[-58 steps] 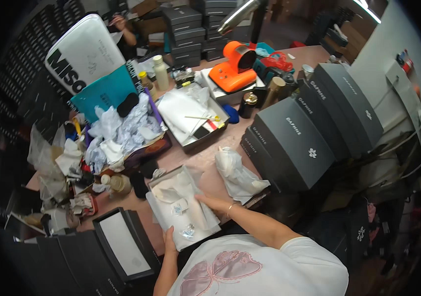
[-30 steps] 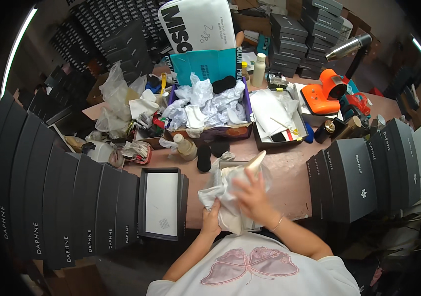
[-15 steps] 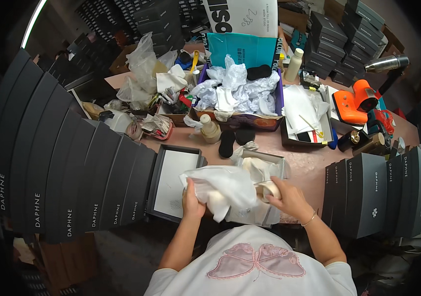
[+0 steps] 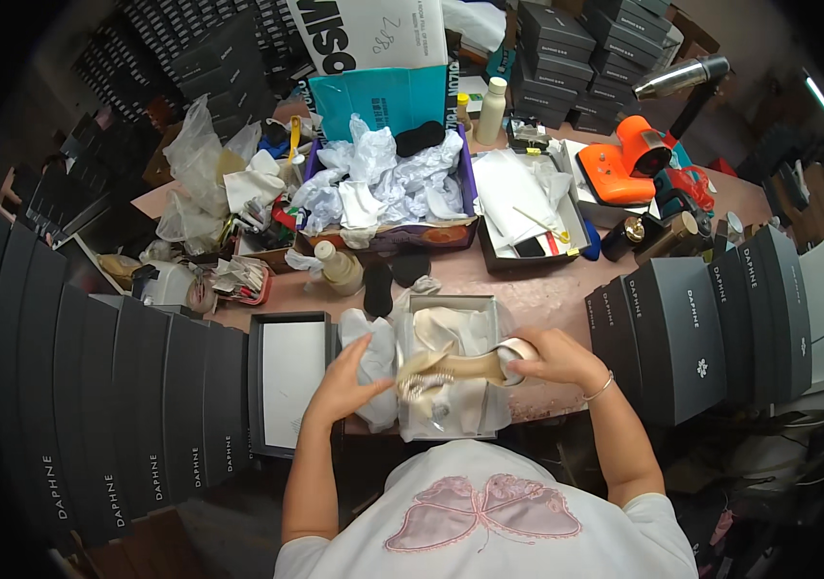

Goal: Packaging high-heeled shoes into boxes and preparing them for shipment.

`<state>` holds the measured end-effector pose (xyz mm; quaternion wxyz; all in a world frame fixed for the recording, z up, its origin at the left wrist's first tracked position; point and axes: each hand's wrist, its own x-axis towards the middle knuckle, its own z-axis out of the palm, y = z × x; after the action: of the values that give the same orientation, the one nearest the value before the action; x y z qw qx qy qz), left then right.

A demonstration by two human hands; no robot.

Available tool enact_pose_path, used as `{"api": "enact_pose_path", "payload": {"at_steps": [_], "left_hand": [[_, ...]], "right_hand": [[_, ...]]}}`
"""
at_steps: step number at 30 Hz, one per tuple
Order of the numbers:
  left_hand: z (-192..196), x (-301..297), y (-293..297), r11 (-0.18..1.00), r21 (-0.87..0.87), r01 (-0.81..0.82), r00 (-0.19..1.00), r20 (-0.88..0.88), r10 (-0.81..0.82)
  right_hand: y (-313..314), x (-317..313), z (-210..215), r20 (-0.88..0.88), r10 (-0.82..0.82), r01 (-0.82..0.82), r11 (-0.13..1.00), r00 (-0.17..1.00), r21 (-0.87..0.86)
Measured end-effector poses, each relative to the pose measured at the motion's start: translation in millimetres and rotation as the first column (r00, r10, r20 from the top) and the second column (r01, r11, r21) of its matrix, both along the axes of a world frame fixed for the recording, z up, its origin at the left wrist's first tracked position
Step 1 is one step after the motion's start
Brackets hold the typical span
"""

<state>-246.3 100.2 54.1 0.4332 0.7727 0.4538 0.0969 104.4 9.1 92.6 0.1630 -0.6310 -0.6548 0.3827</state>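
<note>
My right hand (image 4: 559,357) grips a beige sandal (image 4: 470,368) by its heel end and holds it sideways over an open shoebox (image 4: 446,301). Shiny decoration shows at the sandal's toe end. Pale cream wrapping (image 4: 468,328) and another pale item, too unclear to name, lie inside the box. My left hand (image 4: 346,383) is open, thumb and fingers apart, near the toe end. A crumpled white wrapper (image 4: 377,359) lies beside the box, partly behind my left hand. Left of it, a dark grey box part (image 4: 296,381) shows a white inside.
Dark grey shoeboxes line the left (image 4: 132,405) and the right (image 4: 672,338). Behind stand a cream bottle (image 4: 338,268), a purple-edged carton (image 4: 383,236) of crumpled paper, a tray (image 4: 523,207) of sheets and an orange device (image 4: 619,169). Black pads (image 4: 377,289) lie behind the shoebox.
The white wrapper has come off the sandal and now lies left of the shoebox. My left hand has let go of it and opened. The view has shifted.
</note>
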Motion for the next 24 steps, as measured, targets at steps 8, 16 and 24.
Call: {"api": "enact_pose_path", "payload": {"at_steps": [8, 16, 24], "left_hand": [[-69, 61, -66, 0.079, -0.837, 0.541, 0.57, 0.434, 0.698], [-96, 47, -109, 0.229, -0.854, 0.468, 0.054, 0.287, 0.957], [-62, 64, -118, 0.069, -0.995, -0.067, -0.038, 0.071, 0.997]], "right_hand": [[52, -82, 7, 0.25, 0.433, -0.498, 0.794, 0.866, 0.348], [3, -146, -71, 0.274, 0.243, -0.36, 0.743, 0.93, 0.564], [12, -165, -68, -0.112, 0.201, -0.16, 0.941, 0.973, 0.299]]}}
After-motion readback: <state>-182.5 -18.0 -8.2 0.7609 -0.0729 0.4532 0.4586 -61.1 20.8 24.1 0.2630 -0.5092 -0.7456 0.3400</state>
